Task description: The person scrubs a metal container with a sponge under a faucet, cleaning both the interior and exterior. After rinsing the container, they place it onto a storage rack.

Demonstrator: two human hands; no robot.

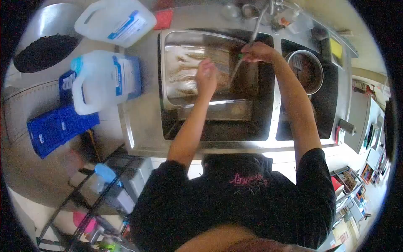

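My right hand (261,53) is closed around the long thin faucet spout (256,31), close to a small green part. Below the hand, the spout's line continues down toward a large metal tray (168,67). The tray sits tilted in the left sink basin (176,131), and its inside is wet, shiny and streaked brown. Over the middle of the tray is my left hand (206,77), holding nothing visible, with loosely bent fingers slightly blurred.
In the right basin stands a round pot (321,75) with a slotted utensil (297,63) inside. Two large plastic jugs (100,84) stand left of the sink, near a blue box-like item (58,126) and a big metal pot (58,21). A yellow sponge (336,48) lies at the right.
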